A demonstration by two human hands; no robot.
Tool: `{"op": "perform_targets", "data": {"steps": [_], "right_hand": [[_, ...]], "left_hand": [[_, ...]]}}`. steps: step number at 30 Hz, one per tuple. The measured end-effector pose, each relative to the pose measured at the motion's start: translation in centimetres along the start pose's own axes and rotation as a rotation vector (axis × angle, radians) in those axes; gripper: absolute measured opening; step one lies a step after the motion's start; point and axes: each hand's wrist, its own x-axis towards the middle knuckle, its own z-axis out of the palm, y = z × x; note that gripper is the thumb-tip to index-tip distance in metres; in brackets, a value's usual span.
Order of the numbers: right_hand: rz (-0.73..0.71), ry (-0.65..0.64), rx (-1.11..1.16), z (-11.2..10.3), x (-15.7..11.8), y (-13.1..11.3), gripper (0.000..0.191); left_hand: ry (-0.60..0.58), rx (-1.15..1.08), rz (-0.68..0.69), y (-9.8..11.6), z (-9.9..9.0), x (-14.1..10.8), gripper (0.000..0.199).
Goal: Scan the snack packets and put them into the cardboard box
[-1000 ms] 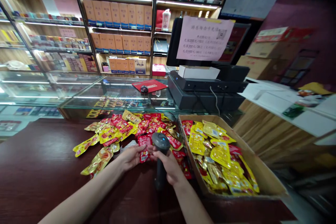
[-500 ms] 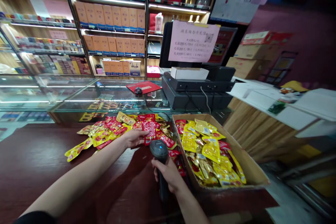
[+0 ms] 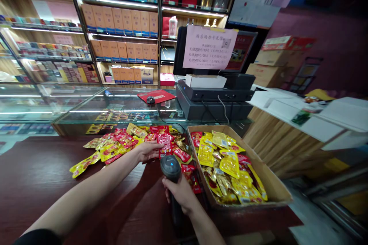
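Observation:
Between its thumb and fingers my left hand (image 3: 148,151) holds a red snack packet (image 3: 165,144) upright, in front of a loose pile of red, yellow and gold snack packets (image 3: 123,139). My right hand (image 3: 181,193) is wrapped round the handle of a black barcode scanner (image 3: 171,167). A small blue light shows on top of the scanner, whose head is just below the red packet and apart from it. Right of the scanner stands an open cardboard box (image 3: 271,178) holding several yellow, gold and red packets.
The dark red wooden table (image 3: 37,176) meets a glass display counter (image 3: 83,116). On the counter are a mouse (image 3: 150,100), a red mouse pad (image 3: 161,95) and a cash drawer (image 3: 209,107) below a monitor with a pink notice (image 3: 209,48). Stocked shelves line the back wall.
The scanner in my right hand has moved slightly left and up, closer to the red packet. My left hand keeps the packet in nearly the same place. The view has shifted slightly.

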Motion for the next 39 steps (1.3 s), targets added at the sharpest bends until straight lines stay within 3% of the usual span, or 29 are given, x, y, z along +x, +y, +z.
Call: {"op": "perform_targets", "data": {"steps": [6, 11, 17, 21, 24, 30, 39], "right_hand": [[-0.002, 0.008, -0.008, -0.1, 0.3, 0.5, 0.021], [0.004, 0.016, -0.007, -0.2, -0.1, -0.3, 0.021], [-0.143, 0.259, 0.116, -1.1, -0.2, -2.3, 0.026], [-0.028, 0.161, 0.341, -2.2, 0.3, -4.2, 0.021], [0.019, 0.056, 0.532, -3.4, 0.3, -6.0, 0.024], [0.07, 0.002, 0.596, -7.3, 0.0, -9.5, 0.021], [-0.065, 0.194, 0.589, -14.5, 0.0, -14.5, 0.009]], "left_hand": [[0.048, -0.016, 0.026, -0.1, -0.2, 0.1, 0.054], [-0.004, -0.002, -0.02, -0.1, -0.2, 0.0, 0.041], [-0.082, 0.039, -0.047, -0.4, -0.1, -1.8, 0.033], [-0.182, 0.075, -0.099, -0.2, 0.7, -3.6, 0.027], [-0.293, -0.01, -0.182, 0.7, 1.6, -4.8, 0.039], [-0.432, -0.134, -0.213, 3.6, 5.5, -4.8, 0.061], [-0.485, -0.04, -0.187, 6.7, 15.8, 0.5, 0.088]]}}
